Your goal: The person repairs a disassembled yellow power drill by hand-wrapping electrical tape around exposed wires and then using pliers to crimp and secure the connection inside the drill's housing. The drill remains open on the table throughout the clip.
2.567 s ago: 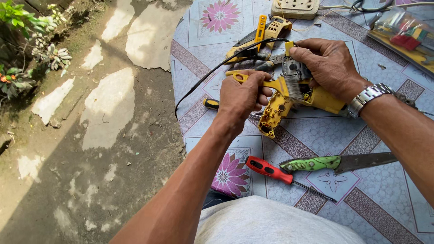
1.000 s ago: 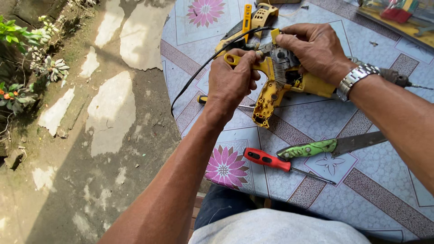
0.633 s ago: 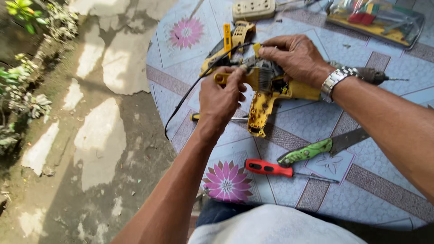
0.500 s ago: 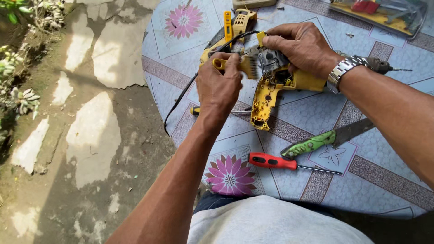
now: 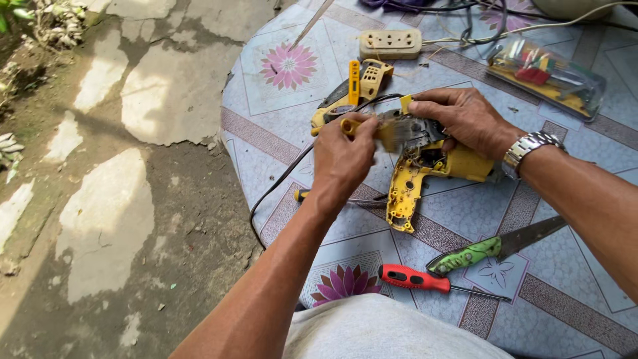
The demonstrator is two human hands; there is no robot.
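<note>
An opened yellow power-drill housing (image 5: 412,183) lies on a round table with a patterned floral cloth (image 5: 279,100). My right hand (image 5: 462,119) presses down on the drill's exposed grey motor part (image 5: 405,133). My left hand (image 5: 342,156) pinches a small yellow-handled tool (image 5: 351,126) at the motor's left end. The other yellow housing half (image 5: 355,90) lies just behind my hands. A black cord (image 5: 279,186) runs off the table's left edge.
A red-handled screwdriver (image 5: 415,279) and a green-handled knife (image 5: 492,247) lie near the front edge. At the back sit a beige power strip (image 5: 391,44), tangled cables and a clear bit case (image 5: 546,76). Bare ground with flat stones (image 5: 113,199) lies left.
The view has shifted, so the table sits lower and more of its back shows. Both hands stay on the drill; the left hand has moved in closer to the motor end.
</note>
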